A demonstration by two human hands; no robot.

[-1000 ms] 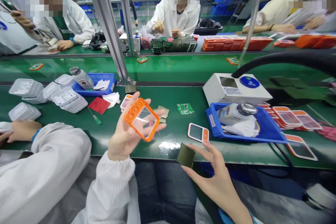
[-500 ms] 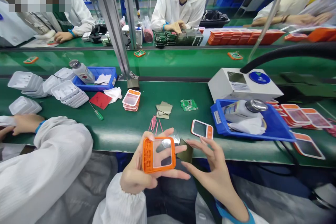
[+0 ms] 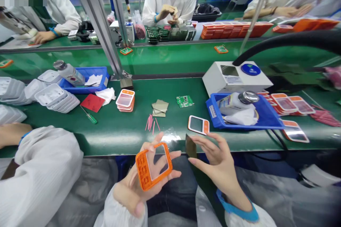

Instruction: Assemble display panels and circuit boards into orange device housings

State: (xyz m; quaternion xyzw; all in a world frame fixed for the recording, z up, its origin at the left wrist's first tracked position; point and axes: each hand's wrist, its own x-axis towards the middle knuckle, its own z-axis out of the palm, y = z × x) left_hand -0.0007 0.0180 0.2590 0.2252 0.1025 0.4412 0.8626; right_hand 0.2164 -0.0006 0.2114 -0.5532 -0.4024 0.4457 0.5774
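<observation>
An orange frame [image 3: 141,170] with a clear window rests in my left hand [image 3: 133,189], tilted, with fingers behind it and seen through the window. My right hand [image 3: 218,159] has a thin dark olive sheet [image 3: 190,147] between its thumb and fingertips, seen nearly edge-on, to the right of the frame. Beyond my hands lie a white and orange device [image 3: 198,125], pink strips [image 3: 150,122], a small pile of olive sheets [image 3: 160,108] and a green circuit board [image 3: 184,101]. A stack of orange and white frames [image 3: 125,100] stands to their left.
A blue tray [image 3: 269,122] with a bottle is at the right, before a white box [image 3: 221,81]. At the left are white housings [image 3: 53,95], another blue tray [image 3: 102,83], a green screwdriver [image 3: 92,118] and a person's sleeve [image 3: 50,170]. A metal post [image 3: 98,25] rises behind.
The orange frame has tilted in my left hand and moved slightly left and down. The olive sheet in my right hand has turned nearly edge-on. The whole view has shifted.
</observation>
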